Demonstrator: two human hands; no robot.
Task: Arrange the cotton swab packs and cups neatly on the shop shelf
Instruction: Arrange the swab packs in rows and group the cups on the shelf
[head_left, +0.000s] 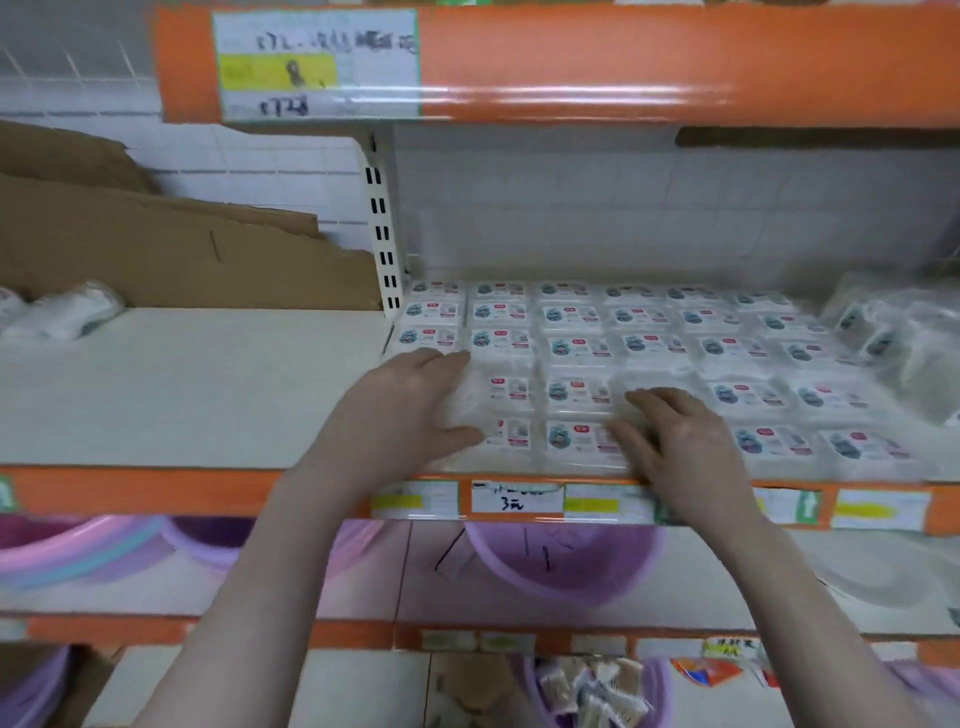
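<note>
Both hands (410, 405) (675, 441) rest on swab packs (576, 395) at shelf's front edge (208, 491).

I see white tiled wall (249, 161) behind, w/ brown cardboard (156, 244) leaning on it at left. Orange-edged shelving (623, 62) above & below, slotted cream upright (382, 228), paper price tags (517, 500) on the edge. Purple basins (566, 561) on lower tier.

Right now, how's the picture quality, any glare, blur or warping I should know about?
Head view: glare streaks the upper shelf edge; the cotton swab packs and price tags are soft, print unreadable; both hands, left hand and right hand, slightly smeared; wide-angle bowing bends the shelf lines.
</note>
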